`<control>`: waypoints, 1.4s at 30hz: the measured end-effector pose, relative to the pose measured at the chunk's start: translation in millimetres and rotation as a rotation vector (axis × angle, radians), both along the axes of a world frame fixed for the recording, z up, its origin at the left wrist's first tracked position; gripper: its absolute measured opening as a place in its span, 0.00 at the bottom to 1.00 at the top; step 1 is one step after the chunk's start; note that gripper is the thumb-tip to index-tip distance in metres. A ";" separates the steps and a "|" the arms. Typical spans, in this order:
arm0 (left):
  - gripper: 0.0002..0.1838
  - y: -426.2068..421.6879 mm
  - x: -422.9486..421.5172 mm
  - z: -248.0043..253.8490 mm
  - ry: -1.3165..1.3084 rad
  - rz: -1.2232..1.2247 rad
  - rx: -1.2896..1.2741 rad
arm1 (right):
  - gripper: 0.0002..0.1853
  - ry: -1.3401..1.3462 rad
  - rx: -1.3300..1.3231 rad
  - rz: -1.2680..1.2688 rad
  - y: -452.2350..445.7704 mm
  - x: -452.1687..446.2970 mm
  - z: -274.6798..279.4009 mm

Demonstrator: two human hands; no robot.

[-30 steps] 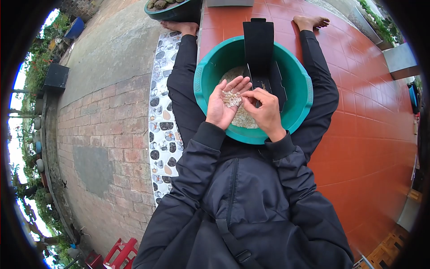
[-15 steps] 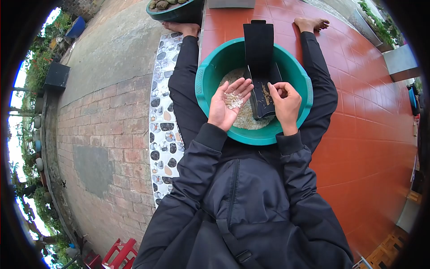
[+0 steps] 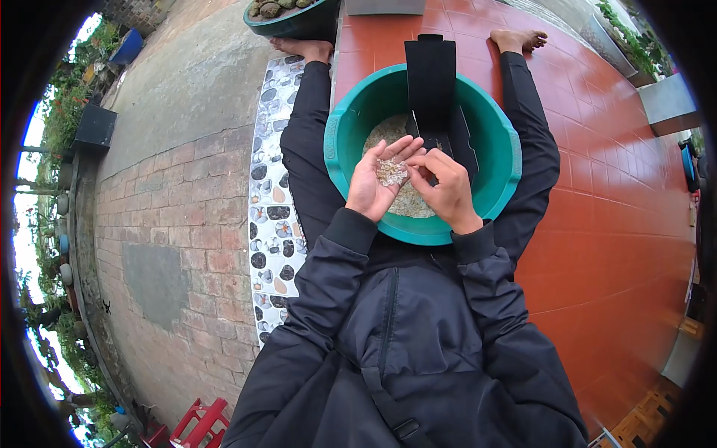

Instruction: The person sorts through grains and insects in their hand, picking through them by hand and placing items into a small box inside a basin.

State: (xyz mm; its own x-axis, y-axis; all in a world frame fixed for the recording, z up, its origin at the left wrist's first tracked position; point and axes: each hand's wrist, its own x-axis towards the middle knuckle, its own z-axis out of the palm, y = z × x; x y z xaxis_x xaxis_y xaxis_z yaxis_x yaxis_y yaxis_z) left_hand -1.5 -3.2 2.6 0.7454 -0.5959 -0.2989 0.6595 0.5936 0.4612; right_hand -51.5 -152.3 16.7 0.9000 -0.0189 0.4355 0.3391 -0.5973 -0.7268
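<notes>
My left hand [image 3: 365, 188] is palm up over the green basin [image 3: 499, 170], holding a small heap of rice grains [image 3: 390, 172] on the palm and lower fingers. Thumb and fingertips pinched together, my right hand [image 3: 448, 193] touches the edge of that heap. Whatever lies between its fingertips is too small to make out. More rice [image 3: 412, 207] covers the basin's bottom. A black open box [image 3: 432, 75] with a raised flap stands inside the basin, and my right hand hides most of its floor.
The basin sits between my outstretched legs on red floor tiles [image 3: 597, 224]. A strip of pebble-patterned tiles [image 3: 269, 224] runs along the left, beside brick paving [image 3: 179, 194]. A large pot with stones [image 3: 291, 22] stands beyond my left foot, and a red plastic stool [image 3: 200, 424] at lower left.
My right hand has moved left from above the black box to the rice in my left palm. It now covers the yellow-brown grains seen in the box before. My left hand stays nearly still.
</notes>
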 end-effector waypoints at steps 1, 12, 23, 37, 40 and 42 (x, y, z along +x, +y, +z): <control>0.28 -0.3 0.1 0.6 0.002 -0.006 -0.009 | 0.05 0.017 -0.003 0.003 0.4 -0.4 1.3; 0.27 -0.5 -1.0 1.9 -0.036 -0.021 0.099 | 0.06 0.027 -0.021 0.033 -1.1 6.0 -7.4; 0.27 0.9 1.0 -7.7 -0.022 -0.121 0.073 | 0.11 0.053 0.034 0.104 -6.7 2.8 -3.3; 0.27 0.1 2.1 -8.3 0.057 -0.113 0.123 | 0.10 0.081 0.012 0.120 -8.5 3.3 -8.2; 0.28 0.0 2.7 -12.3 0.041 -0.120 0.116 | 0.10 0.057 -0.012 0.120 -8.2 3.2 -9.5; 0.28 0.6 2.7 -12.0 0.041 -0.125 0.125 | 0.09 0.045 -0.022 0.113 -7.7 3.5 -11.6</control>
